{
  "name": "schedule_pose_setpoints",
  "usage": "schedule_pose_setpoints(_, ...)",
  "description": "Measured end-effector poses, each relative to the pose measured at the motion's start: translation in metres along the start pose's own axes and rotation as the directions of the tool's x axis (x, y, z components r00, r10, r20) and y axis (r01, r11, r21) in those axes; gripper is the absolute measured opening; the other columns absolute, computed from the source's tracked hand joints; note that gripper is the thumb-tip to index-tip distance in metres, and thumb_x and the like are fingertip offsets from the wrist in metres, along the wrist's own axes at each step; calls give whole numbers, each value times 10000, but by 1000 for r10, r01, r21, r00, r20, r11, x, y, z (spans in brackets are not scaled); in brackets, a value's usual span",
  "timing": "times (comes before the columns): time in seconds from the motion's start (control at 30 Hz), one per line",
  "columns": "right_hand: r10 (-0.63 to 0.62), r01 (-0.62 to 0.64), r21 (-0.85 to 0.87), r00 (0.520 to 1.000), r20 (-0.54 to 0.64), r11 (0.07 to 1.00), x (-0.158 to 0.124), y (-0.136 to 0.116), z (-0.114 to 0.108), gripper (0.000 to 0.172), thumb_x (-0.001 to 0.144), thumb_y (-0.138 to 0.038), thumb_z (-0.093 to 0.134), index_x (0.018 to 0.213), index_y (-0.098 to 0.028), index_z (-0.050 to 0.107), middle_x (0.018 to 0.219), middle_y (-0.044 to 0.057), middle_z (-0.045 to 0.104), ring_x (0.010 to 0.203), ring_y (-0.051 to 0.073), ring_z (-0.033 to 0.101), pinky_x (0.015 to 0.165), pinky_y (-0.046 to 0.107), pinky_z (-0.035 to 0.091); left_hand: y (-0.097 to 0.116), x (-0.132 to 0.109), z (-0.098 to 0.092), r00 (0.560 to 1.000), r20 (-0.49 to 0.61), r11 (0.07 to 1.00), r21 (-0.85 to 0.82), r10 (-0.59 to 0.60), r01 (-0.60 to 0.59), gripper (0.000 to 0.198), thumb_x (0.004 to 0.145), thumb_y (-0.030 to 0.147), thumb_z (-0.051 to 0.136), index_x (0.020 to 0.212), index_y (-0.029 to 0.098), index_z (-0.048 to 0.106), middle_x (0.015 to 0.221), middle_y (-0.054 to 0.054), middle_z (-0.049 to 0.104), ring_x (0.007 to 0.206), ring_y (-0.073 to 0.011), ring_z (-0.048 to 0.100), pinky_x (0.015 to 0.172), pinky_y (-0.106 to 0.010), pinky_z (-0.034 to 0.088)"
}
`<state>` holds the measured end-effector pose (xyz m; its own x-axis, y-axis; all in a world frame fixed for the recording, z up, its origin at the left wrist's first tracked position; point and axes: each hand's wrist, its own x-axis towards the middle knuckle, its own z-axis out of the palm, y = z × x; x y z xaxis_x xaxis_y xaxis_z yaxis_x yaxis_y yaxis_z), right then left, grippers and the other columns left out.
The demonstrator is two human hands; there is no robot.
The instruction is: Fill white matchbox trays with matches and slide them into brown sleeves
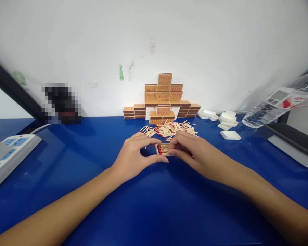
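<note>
A small white matchbox tray [156,148] lies on the blue table, holding matches [163,149] with their red heads at the left end. My left hand [132,153] grips this tray, index finger along the far side and thumb along the near side. Over the tray's right end, my right hand [192,147] has its fingers curled and pinched together; anything between them is hidden. Just beyond both hands spreads a loose pile of matches [176,129].
Matchboxes [163,96] are stacked against the wall. White empty trays [228,119] lie to the right, near a tilted plastic bottle [267,106] and a dark-topped object [292,140]. A power strip [15,147] is at left, with a pixelated dark item [63,102] behind it.
</note>
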<state>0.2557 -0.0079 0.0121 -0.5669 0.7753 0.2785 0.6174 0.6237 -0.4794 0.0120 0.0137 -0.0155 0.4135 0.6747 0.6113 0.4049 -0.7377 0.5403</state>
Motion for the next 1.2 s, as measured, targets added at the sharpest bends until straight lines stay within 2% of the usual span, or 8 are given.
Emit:
schedule_pose_setpoints(0.23, -40, 39, -29, 999, -21, 999, 0, -1, 1, 132, 1064, -301, 561, 1010, -227, 656, 1002, 60, 654, 888, 189, 608, 766, 319, 477, -1, 0, 0, 999, -30, 1000, 1, -25, 25, 454, 687, 474, 947, 1048, 235, 808, 930, -36, 797, 890, -221, 699, 827, -371, 575)
schedule_pose_setpoints(0.47, -24, 21, -65, 999, -48, 998, -1, -2, -3, 143, 1059, -346, 580, 1000, -231, 642, 943, 45, 607, 807, 177, 563, 682, 301, 438, -2, 0, 0, 998, -32, 999, -11, -53, 53, 443, 700, 500, 935, 1040, 243, 812, 916, -36, 792, 861, -217, 692, 799, -369, 569)
schedule_pose_setpoints(0.73, 2, -5, -77, 999, -33, 997, 0, 1, -8, 147, 1053, -379, 585, 1032, -239, 622, 961, 43, 605, 848, 194, 565, 715, 318, 428, 0, 0, -1, 990, -53, 991, -37, -133, 132, 426, 709, 507, 934, 1034, 255, 823, 949, -41, 792, 910, -228, 696, 827, -380, 569)
schedule_pose_setpoints(0.9, 22, -23, -56, 1000, -18, 998, 0, 6, -10, 174, 1068, -375, 557, 984, -233, 611, 966, 40, 616, 844, 186, 571, 734, 317, 437, 0, -1, -1, 985, -46, 986, -32, -163, 162, 424, 712, 508, 933, 1036, 257, 825, 959, -44, 786, 900, -224, 695, 830, -381, 566)
schedule_pose_setpoints(1.07, 19, -21, -52, 999, -28, 998, 0, 8, -10, 194, 1068, -387, 560, 967, -232, 619, 967, 44, 642, 870, 191, 593, 756, 314, 446, -1, 0, 0, 991, -29, 991, -30, -132, 132, 415, 723, 497, 928, 1036, 246, 820, 949, -28, 795, 895, -216, 687, 826, -371, 552)
schedule_pose_setpoints(1.2, 53, -53, -9, 999, 12, 999, -1, 6, -9, 179, 1063, -373, 564, 983, -236, 648, 943, 33, 694, 811, 171, 612, 719, 295, 447, -2, -1, 0, 994, -22, 994, -20, -109, 109, 436, 715, 500, 930, 1043, 236, 819, 936, -33, 794, 884, -216, 682, 825, -369, 553)
